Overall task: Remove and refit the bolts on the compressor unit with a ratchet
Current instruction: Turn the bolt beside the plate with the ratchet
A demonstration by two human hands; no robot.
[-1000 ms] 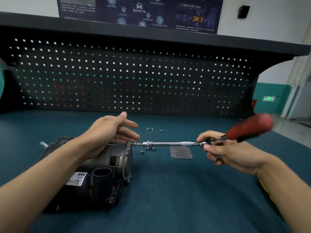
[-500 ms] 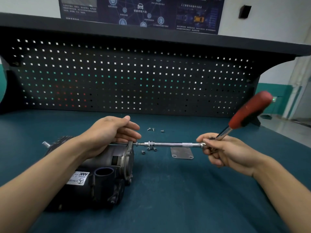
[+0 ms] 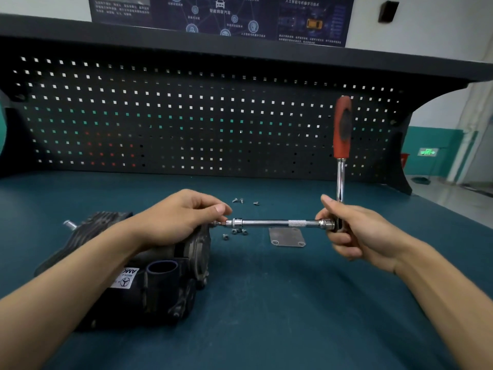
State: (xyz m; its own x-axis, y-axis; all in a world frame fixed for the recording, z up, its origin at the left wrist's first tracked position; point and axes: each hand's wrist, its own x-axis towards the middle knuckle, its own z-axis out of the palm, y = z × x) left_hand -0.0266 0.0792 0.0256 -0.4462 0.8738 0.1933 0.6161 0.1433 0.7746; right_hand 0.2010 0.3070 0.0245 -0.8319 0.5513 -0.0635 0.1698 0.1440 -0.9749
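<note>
Black metal compressor unit (image 3: 149, 284) sits lower left on the teal counter (image 3: 266, 311). Left hand (image 3: 178, 217) pinches the tip of the red-handled silver ratchet (image 3: 272, 223); right hand (image 3: 362, 232) grips its head.

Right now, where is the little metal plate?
In the head view, the plate lies flat on the bench, right of centre, just below the extension bar, with loose bolts to its left.

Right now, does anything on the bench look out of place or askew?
Nothing damaged or spilled, but small silver bolts lie scattered loose on the teal bench top, some right under the chrome extension bar of the red-handled ratchet, beside a grey metal cover plate; they could roll or get knocked.
</note>
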